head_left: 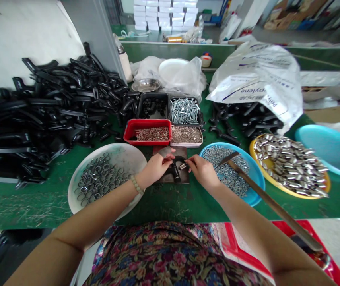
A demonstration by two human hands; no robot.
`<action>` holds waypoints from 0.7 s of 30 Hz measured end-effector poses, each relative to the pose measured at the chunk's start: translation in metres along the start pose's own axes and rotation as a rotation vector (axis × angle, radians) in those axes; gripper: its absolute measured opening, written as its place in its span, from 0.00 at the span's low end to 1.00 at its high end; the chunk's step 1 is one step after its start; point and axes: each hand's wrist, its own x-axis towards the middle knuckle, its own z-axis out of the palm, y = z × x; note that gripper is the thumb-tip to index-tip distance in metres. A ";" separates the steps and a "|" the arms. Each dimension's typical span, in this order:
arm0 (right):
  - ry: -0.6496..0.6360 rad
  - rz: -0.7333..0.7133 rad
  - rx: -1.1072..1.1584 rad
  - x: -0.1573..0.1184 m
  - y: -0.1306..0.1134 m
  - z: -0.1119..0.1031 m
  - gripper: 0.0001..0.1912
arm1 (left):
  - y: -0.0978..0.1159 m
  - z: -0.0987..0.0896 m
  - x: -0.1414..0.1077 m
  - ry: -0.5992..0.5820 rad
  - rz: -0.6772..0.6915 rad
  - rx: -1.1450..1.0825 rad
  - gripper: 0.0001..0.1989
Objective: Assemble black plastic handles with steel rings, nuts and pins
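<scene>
My left hand [158, 167] is closed around a black curved plastic part [174, 173] on a small dark metal plate [184, 153]. A small metal coil spring [182, 166] shows within the curve of this part. From the right, my right hand [202, 170] pinches at the curve's far end, fingertips together beside the spring. Whether those fingertips hold the part itself or something small is hidden. Left of my hands is a white basin of metal rings [98, 178]; to the right stands a blue basin of small metal nuts [222, 155].
Behind my hands sit a red tray of rivets [147, 134], a tray of tiny metal pieces [186, 135] and a tray of screws [184, 111]. Black handles [68, 95] pile up at left. A metal bar [265, 194] leans over the blue basin, beside a yellow basin of metal sleeves [292, 165].
</scene>
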 end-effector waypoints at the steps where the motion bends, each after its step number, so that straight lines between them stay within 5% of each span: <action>1: 0.011 0.005 -0.022 0.000 0.000 0.001 0.09 | 0.000 0.002 0.001 0.013 -0.016 0.014 0.20; 11: -0.042 -0.186 -0.514 -0.004 -0.012 -0.002 0.14 | 0.007 0.007 0.005 0.006 0.030 0.336 0.21; 16: -0.064 -0.286 -0.577 -0.002 -0.015 -0.002 0.14 | 0.021 0.011 0.002 -0.164 0.060 0.552 0.14; 19: 0.040 -0.314 -0.574 -0.015 0.006 -0.021 0.15 | 0.016 0.009 -0.003 -0.208 0.062 0.549 0.15; 21: 0.183 -0.122 -0.629 -0.030 0.035 -0.040 0.21 | 0.009 0.005 -0.009 -0.194 0.145 0.559 0.15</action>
